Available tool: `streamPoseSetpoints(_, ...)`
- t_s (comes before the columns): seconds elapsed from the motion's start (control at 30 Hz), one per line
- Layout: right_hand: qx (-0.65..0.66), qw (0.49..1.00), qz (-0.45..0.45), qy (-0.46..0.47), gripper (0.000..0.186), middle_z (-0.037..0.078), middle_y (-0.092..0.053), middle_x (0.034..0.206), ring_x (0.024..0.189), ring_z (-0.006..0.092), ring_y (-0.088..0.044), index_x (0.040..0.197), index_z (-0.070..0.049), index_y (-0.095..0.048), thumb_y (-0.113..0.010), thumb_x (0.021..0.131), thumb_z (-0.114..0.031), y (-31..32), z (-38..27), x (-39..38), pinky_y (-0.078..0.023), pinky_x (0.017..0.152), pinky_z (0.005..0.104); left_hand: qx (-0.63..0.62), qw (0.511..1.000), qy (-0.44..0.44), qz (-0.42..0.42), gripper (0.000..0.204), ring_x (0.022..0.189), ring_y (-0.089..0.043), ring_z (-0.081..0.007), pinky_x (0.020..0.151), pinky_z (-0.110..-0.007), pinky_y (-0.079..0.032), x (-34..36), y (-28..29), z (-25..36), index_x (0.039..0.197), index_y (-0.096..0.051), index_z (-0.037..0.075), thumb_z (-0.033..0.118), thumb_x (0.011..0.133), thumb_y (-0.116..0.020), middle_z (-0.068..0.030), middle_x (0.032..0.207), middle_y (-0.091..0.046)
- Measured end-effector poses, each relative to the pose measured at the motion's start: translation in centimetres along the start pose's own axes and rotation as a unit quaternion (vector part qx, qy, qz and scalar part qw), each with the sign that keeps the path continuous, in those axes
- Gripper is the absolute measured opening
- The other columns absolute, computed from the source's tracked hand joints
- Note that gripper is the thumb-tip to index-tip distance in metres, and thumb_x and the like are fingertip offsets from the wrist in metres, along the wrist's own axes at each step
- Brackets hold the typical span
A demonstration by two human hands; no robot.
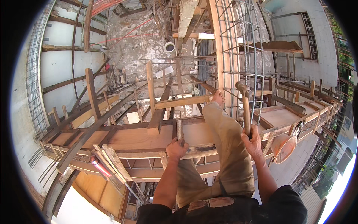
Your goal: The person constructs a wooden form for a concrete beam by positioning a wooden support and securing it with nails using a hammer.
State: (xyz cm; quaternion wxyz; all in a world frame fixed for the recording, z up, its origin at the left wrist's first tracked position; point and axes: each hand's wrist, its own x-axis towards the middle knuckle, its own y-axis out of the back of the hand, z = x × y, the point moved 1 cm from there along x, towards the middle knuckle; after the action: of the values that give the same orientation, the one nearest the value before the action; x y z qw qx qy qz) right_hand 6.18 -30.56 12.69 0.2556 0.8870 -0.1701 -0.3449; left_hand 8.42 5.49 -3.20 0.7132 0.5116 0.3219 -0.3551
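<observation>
My right hand [251, 143] is closed round the wooden handle of a hammer [245, 104], its head raised above my knee. My left hand [177, 149] is closed round a short upright stick-like piece [179, 130] at the plywood form [130, 139]; whether wood or metal I cannot make out. My bent leg [227, 149] lies between the two hands, with my bare foot [218, 98] up by a timber crosspiece [190, 100]. Just beyond it runs a long cage of steel rebar [242, 48] beside a wooden board [223, 44].
Timber props and braces [93, 100] cross above a debris-strewn floor far below, with a white bucket [169, 47]. At left are a red cylinder [100, 166] and loose battens [115, 160]; at right an orange pan-like object [283, 147] hangs on the formwork. White walls [56, 67] stand around.
</observation>
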Motion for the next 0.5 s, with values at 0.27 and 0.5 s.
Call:
streamPoseSetpoints(0.27, 0.138, 0.975, 0.099, -0.141, 0.024, 0.002, -0.059, 0.067, 0.062, 0.0118, -0.058, 0.092, -0.001, -0.063, -0.076, 0.089, -0.02, 5.8, 3.5, -1.8, -0.048, 0.061, 0.0319, 0.02, 0.997, 0.002, -0.075, 0.062, 0.131, -0.059, -0.0359, 0.11, -0.046, -0.047, 2.5, 2.3, -0.3, 0.131, -0.07, 0.012, 0.054, 0.086, -0.066, -0.0205, 0.142, -0.06)
streamPoseSetpoints(0.5, -0.019, 0.962, 0.197, -0.189, 0.042, 0.013, -0.072, 0.095, 0.089, 0.0267, -0.067, 0.123, -0.002, -0.066, -0.073, 0.091, -0.027, 9.5, 12.8, -5.0, -0.053, 0.085, 0.0409, -0.099, 0.812, -0.341, 0.463, 0.079, 0.146, -0.034, -0.0459, 0.119, -0.054, -0.031, 8.0, 29.6, 22.5, 0.15, -0.046, 0.007, 0.031, 0.082, -0.078, -0.0261, 0.159, -0.034)
